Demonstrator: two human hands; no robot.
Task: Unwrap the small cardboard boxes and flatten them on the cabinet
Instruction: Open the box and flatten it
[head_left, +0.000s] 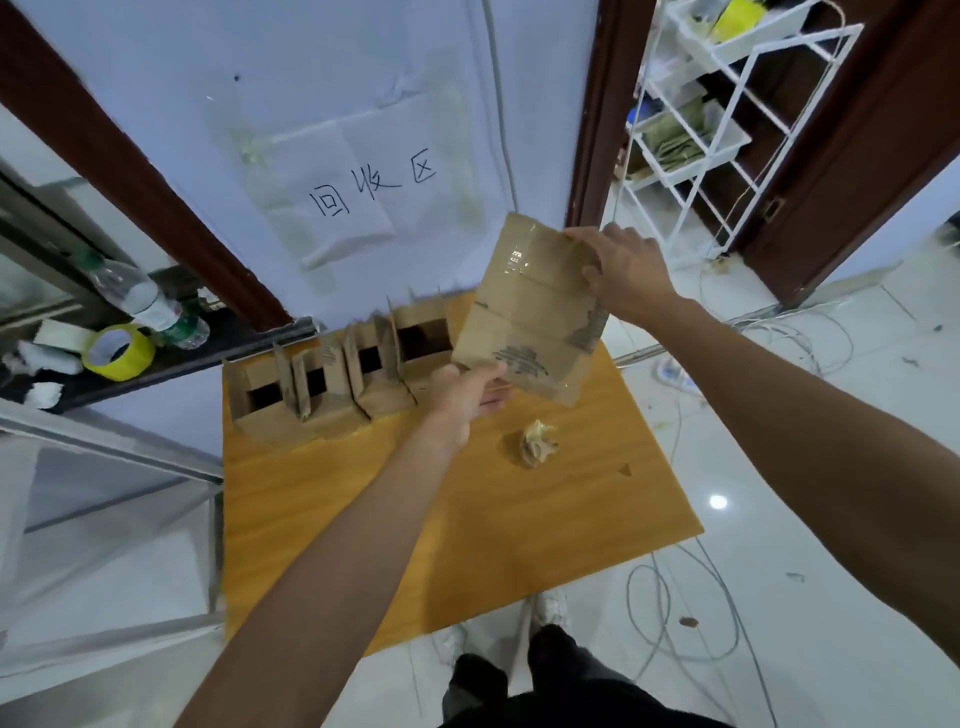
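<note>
Held in the air at centre right of the frame: one flattened cardboard box (530, 317), tilted, over the far right part of the bench (415, 519). At its lower left edge the left hand (465, 395) grips it, fingers curled onto the card, tips partly hidden. At the upper right edge the right hand (623, 270) pinches it, thumb on the near face, other fingers hidden behind. Along the far bench edge, mid-frame, stand the open boxes (337, 384); insides dark, count unclear. A crumpled tape wad (537, 444) lies on the bench below the held card. Print on the card unreadable.
</note>
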